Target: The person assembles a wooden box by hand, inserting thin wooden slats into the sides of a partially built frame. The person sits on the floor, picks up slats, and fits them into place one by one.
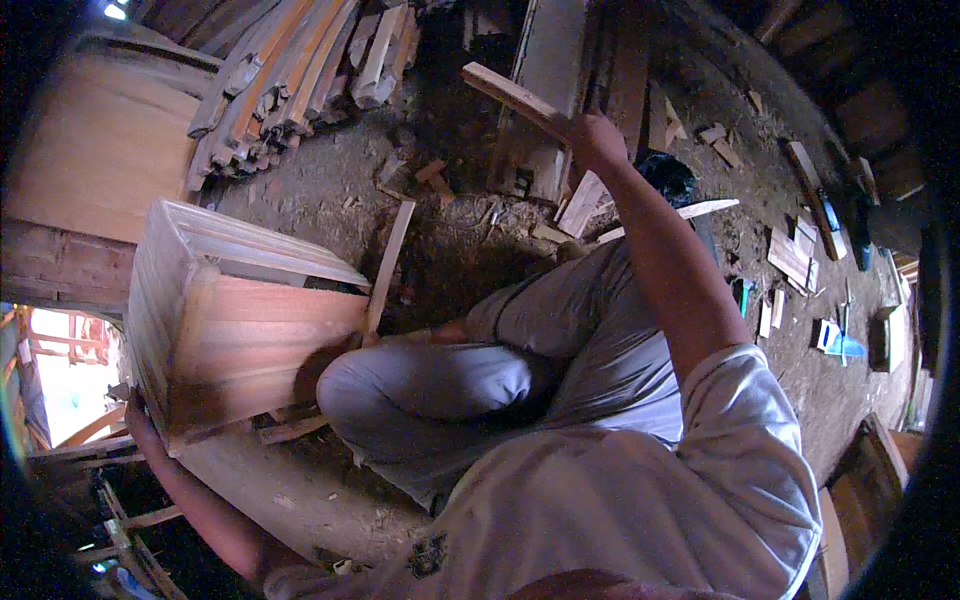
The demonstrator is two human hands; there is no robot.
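Note:
A wooden box (270, 340) of pale and reddish boards stands tilted to my left, close to my bent knee. My left hand (140, 412) is at its lower left corner, gripping the edge, with the fingers partly hidden behind the box. In my right hand (600, 143), raised out ahead, the fingers are closed round one end of a narrow wooden strip (510, 97), which points away to the left. Another thin wooden strip (390, 262) leans upright against the box's right side.
A stack of wooden lengths (290, 75) lies at the far left, beside a large plywood panel (105, 145). Long boards (545, 80) lie ahead. To the right, a handsaw with a blue blade (840, 342) and several offcuts (793, 258) are scattered on the dirt floor (800, 390).

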